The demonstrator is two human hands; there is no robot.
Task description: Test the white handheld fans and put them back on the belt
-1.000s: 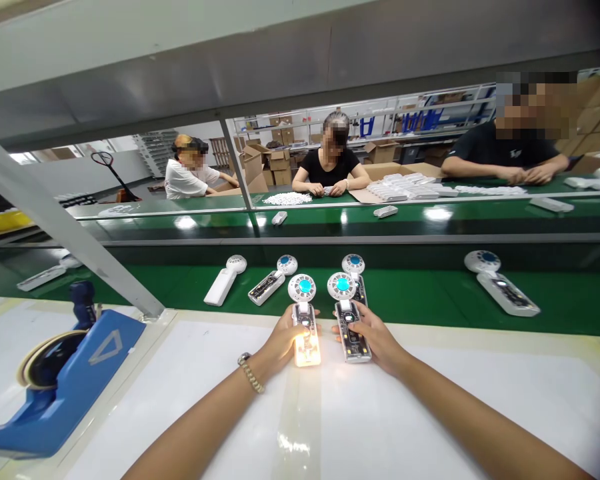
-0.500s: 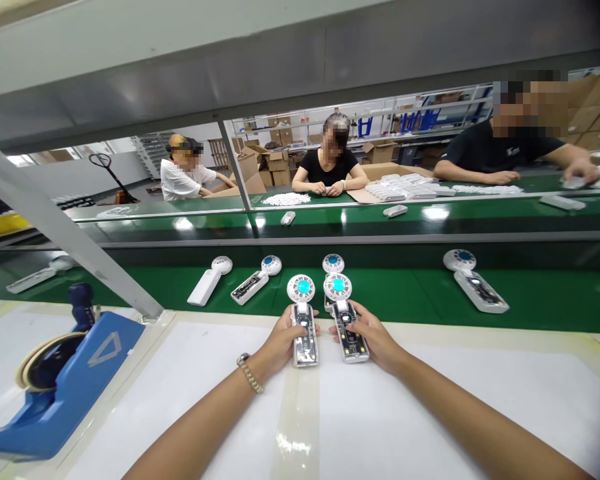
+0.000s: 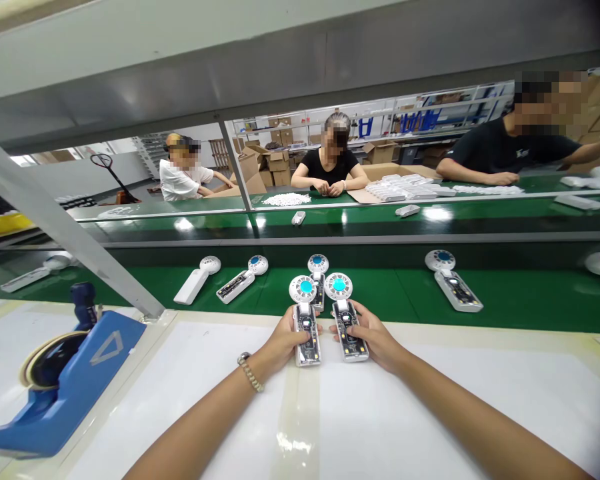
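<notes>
While the left hand (image 3: 283,339) grasps one white handheld unit (image 3: 308,352), its thumb pressed over the dark circuit board, the right hand (image 3: 377,341) grips a second unit (image 3: 356,351) likewise. The pair sit side by side, slightly apart, above the far part of the white worktop (image 3: 205,427), round blue-centred heads pointing away from the person. Just beyond, a similar unit (image 3: 318,264) lies on the green belt (image 3: 390,300), partly hidden by the held ones; others lie to either side. A bracelet (image 3: 253,375) circles the left wrist. A blue tape dispenser (image 3: 87,383) stands at left, and co-workers sit across the line.
</notes>
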